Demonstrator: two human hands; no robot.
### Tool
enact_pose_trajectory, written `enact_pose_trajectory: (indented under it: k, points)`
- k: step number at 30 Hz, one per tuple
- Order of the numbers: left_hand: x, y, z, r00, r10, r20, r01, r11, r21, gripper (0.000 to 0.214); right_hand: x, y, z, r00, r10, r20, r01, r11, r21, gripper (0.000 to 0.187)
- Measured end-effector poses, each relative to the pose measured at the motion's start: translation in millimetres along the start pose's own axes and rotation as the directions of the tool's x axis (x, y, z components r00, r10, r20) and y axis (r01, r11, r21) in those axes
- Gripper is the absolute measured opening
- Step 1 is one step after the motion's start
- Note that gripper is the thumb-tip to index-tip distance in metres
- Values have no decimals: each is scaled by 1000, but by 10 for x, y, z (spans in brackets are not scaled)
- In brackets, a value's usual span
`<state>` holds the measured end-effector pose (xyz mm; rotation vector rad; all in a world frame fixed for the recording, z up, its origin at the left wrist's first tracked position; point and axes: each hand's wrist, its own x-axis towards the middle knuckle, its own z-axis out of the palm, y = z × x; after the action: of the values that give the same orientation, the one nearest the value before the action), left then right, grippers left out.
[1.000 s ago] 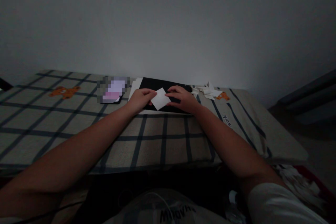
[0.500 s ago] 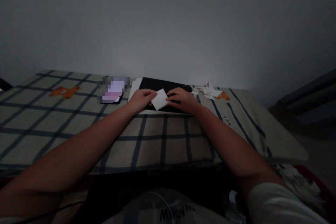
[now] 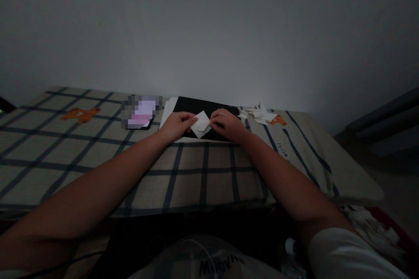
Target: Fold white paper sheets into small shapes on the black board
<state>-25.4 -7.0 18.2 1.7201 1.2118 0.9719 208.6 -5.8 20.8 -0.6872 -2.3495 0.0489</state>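
A small white square of paper (image 3: 201, 124) lies corner-up over a black flat board (image 3: 196, 107) at the far side of a checked cloth (image 3: 183, 174). My left hand (image 3: 176, 124) pinches the paper's left corner with closed fingers. My right hand (image 3: 227, 124) pinches its right corner, fingers closed too. A fold line runs across the paper, and its lower part bends up. White sheets (image 3: 166, 111) stick out from under the black board on the left.
A phone with a lit, blurred screen (image 3: 141, 112) lies left of the board. A pile of folded white paper pieces (image 3: 260, 114) sits to the right of it. The room is dim; a plain wall stands behind the table.
The flat paper square now shows a crease, with its lower half bent. Both hands have drawn slightly closer together on it.
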Motion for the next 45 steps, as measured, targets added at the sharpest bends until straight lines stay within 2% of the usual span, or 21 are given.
enact_pose_trajectory:
  k: [5, 11, 14, 20, 26, 31, 39, 45]
  points:
    - [-2, 26, -2, 999, 2, -48, 1, 999, 46, 36, 9, 21, 6, 999, 42, -26, -38, 989, 141, 13]
    - [-6, 11, 1, 998, 45, -31, -42, 996, 76, 38, -1, 8, 16, 988, 154, -27, -144, 964, 226, 18]
    - [-25, 29, 4, 999, 39, -21, -37, 997, 71, 40, -16, -6, 26, 986, 165, -19, -161, 978, 130, 16]
    - [-10, 25, 13, 1000, 8, 1, -8, 1000, -1, 39, 2, -70, 23, 999, 44, 28, -40, 991, -128, 18]
    - [12, 4, 13, 999, -33, 23, 34, 998, -58, 40, 0, -63, 25, 998, -17, 55, 27, 982, -189, 23]
    - [-16, -6, 30, 998, 46, 35, -45, 999, -24, 46, 5, -74, 52, 998, -38, 60, 47, 984, -169, 24]
    - [-18, 12, 29, 986, 158, 53, -161, 986, 51, 41, -1, -55, 123, 996, 90, -10, -90, 996, -26, 23]
    - [-30, -11, 31, 978, 199, 69, -205, 974, 96, 41, 34, -104, 55, 970, 234, -70, -230, 972, 55, 20]
